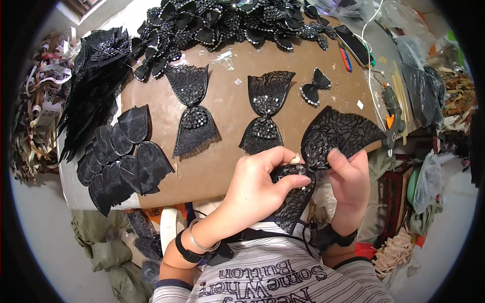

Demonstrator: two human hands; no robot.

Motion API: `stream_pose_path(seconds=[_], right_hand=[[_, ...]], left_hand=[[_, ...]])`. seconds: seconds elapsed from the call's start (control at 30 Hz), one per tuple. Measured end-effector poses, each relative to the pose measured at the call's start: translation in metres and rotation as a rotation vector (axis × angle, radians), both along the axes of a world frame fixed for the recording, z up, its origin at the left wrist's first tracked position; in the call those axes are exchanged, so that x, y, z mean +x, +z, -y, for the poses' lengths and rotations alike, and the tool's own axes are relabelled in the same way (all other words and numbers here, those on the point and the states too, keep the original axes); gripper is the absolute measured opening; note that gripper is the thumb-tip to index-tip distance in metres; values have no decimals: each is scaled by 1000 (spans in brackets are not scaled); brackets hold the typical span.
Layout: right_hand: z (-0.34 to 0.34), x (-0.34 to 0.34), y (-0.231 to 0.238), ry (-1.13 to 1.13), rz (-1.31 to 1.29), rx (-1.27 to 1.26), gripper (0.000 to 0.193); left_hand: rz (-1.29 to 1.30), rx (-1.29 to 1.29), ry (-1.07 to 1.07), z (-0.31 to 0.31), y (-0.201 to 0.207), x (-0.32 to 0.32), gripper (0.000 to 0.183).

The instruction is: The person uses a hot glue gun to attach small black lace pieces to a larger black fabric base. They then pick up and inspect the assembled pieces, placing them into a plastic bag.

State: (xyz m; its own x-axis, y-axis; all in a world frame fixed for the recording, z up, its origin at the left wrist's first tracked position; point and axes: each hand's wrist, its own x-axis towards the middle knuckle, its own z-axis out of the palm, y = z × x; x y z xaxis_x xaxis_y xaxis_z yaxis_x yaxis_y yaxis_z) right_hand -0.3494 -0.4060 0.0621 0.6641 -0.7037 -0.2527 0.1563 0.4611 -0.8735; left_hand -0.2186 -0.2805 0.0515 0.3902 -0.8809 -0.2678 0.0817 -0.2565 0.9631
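Note:
A black lace bow with a beaded middle [337, 132] is held up at the table's near edge. My left hand [262, 182] is closed, thumb and forefinger pinching the bow's lower half close to its narrow centre. With the thumb on the lace and fingers behind it, my right hand [348, 177] grips the upper half. Just beyond, two similar lace bows, one on the left [194, 111] and one in the middle [265, 113], lie flat. A small black bow with a sparkling edge [316, 87] lies farther right.
Many small beaded black bows [217, 25] are heaped at the far edge. Black lace pieces [121, 156] overlap at the left, near dark feathery trim [93, 86]. A dark phone [355, 45], a red and blue cutter [346, 59] and an orange-tipped tool [390, 108] sit right, beside a white cable [370, 65].

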Motion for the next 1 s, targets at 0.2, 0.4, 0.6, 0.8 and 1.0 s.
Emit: stream_pose_path(seconds=[0.2,0.4,0.6,0.8,1.0], right_hand=[[-6,2,-3,56,-37,-78,30],[-10,2,-21,85,43,127,33],[-3,-1,-23,346,134,-96,46],[-16,12,5,425,159,-148,65],[-27,24,7,446,356,52,41]], left_hand=[[176,-91,44,-9,-7,-4,26],[397,-178,64,-18,-8,-2,22],[590,-301,55,-31,2,11,25],[952,-417,141,-44,4,33,34],[1034,-320,166,-62,15,50,32]])
